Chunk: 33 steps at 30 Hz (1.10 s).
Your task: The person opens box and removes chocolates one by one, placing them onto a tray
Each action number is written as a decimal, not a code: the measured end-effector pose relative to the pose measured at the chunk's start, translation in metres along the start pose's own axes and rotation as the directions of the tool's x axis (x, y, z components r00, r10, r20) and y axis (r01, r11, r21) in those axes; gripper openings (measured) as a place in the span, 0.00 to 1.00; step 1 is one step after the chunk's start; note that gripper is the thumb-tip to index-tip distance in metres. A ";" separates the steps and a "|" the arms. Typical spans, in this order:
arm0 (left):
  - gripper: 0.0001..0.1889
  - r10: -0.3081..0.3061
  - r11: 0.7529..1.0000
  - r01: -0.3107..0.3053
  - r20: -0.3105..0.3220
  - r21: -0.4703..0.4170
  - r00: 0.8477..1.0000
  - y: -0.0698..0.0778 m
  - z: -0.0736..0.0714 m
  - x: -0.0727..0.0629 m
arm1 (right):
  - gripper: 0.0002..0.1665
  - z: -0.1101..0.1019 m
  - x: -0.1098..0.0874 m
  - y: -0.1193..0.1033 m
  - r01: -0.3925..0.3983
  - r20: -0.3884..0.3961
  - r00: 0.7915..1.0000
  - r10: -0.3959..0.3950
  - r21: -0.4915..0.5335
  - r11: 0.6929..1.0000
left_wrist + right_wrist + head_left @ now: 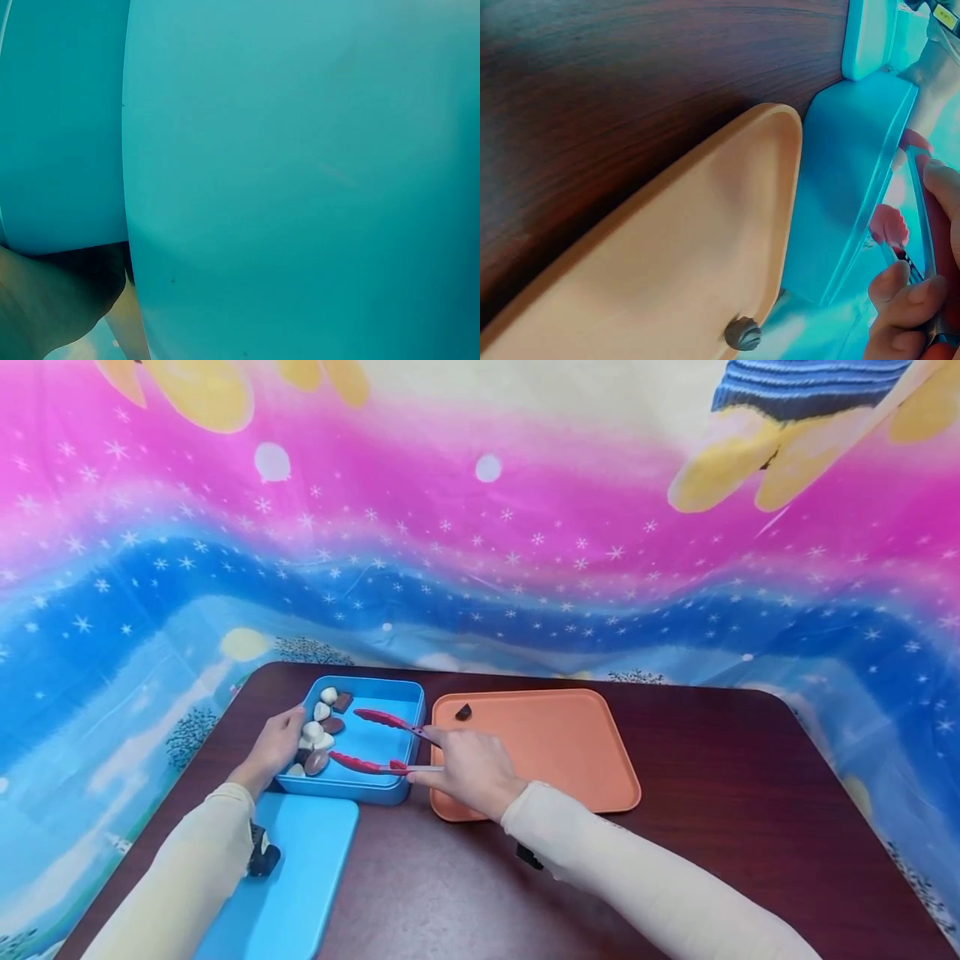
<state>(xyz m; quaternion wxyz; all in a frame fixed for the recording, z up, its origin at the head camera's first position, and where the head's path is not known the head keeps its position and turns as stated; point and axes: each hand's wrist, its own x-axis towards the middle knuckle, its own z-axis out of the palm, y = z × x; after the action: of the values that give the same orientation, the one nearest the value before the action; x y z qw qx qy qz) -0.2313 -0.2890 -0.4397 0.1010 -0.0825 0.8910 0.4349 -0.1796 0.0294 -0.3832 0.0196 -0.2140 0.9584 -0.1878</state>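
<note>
My right hand (480,768) grips a pair of red-tipped tongs (420,732), also seen in the right wrist view. Their arms are spread over a blue box (390,793), with nothing between the tips. Along the box's left side lie several white pieces (321,711) and brown chocolate-like pieces (317,762). My left hand (273,747) holds the left side of the box; some of its fingers are hidden. A dark brown piece (463,712) sits in the far left corner of an orange tray (540,752), right of the box.
A flat light-blue lid (300,860) lies on the dark wooden table (720,793), in front of the box and under my left forearm. Behind the table hangs a colourful printed cloth (450,552).
</note>
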 end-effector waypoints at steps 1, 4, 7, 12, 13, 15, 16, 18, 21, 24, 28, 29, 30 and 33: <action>0.37 0.001 1.000 -0.001 -0.001 0.001 1.000 0.000 0.000 0.000 | 0.41 0.000 0.001 -0.001 0.008 0.000 1.000 -0.008 -0.011 1.000; 0.37 0.014 1.000 -0.014 -0.005 0.009 1.000 -0.001 0.000 0.000 | 0.40 0.001 0.004 -0.005 0.035 -0.004 0.999 -0.035 -0.054 0.998; 0.37 0.015 1.000 -0.015 -0.009 0.014 1.000 -0.001 0.000 0.001 | 0.39 0.002 0.007 -0.009 0.065 -0.008 0.998 -0.067 -0.110 0.992; 0.36 0.015 0.999 -0.014 -0.016 0.029 1.000 -0.001 0.001 0.003 | 0.33 0.005 0.012 -0.015 0.110 -0.004 0.994 -0.112 -0.193 0.975; 0.36 0.017 0.999 -0.016 -0.016 0.030 1.000 -0.001 0.001 0.003 | 0.32 0.006 0.013 -0.016 0.116 0.001 0.993 -0.118 -0.205 0.972; 0.36 0.021 0.999 -0.020 -0.017 0.033 1.000 -0.002 0.001 0.003 | 0.31 0.006 0.015 -0.019 0.132 0.011 0.991 -0.133 -0.246 0.960; 0.36 0.025 0.999 -0.024 -0.016 0.034 1.000 -0.002 0.001 0.003 | 0.30 0.007 0.017 -0.019 0.138 0.014 0.990 -0.140 -0.261 0.955; 0.36 0.028 0.999 -0.028 -0.013 0.033 1.000 -0.002 0.000 0.002 | 0.29 0.009 0.019 -0.021 0.148 0.021 0.989 -0.148 -0.289 0.946; 0.36 0.028 0.999 -0.028 -0.008 0.034 1.000 -0.001 0.001 0.002 | 0.29 0.011 0.023 -0.021 0.154 0.030 0.988 -0.152 -0.321 0.935; 0.36 0.026 0.999 -0.026 -0.011 0.039 1.000 -0.001 0.001 0.003 | 0.27 0.012 0.026 -0.023 0.154 0.042 0.988 -0.149 -0.341 0.927; 0.36 0.023 0.999 -0.023 -0.014 0.038 1.000 0.000 0.001 0.002 | 0.25 0.014 0.031 -0.030 0.153 0.051 0.988 -0.144 -0.366 0.918; 0.36 0.021 0.999 -0.020 -0.012 0.035 1.000 0.000 0.001 0.002 | 0.25 0.014 0.032 -0.031 0.154 0.053 0.988 -0.144 -0.368 0.917; 0.36 0.018 0.999 -0.018 -0.009 0.031 1.000 0.000 0.001 0.002 | 0.25 0.015 0.034 -0.033 0.155 0.057 0.988 -0.144 -0.368 0.917; 0.37 0.012 1.000 -0.012 -0.003 0.021 1.000 0.000 0.000 0.001 | 0.27 0.018 0.038 -0.038 0.158 0.071 0.987 -0.142 -0.368 0.916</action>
<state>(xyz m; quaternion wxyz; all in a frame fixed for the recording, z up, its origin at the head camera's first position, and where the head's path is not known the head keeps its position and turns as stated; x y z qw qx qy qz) -0.2320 -0.2892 -0.4403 0.0979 -0.0770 0.8961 0.4261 -0.1967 -0.0240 -0.3842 -0.0154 -0.2905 0.9567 0.0012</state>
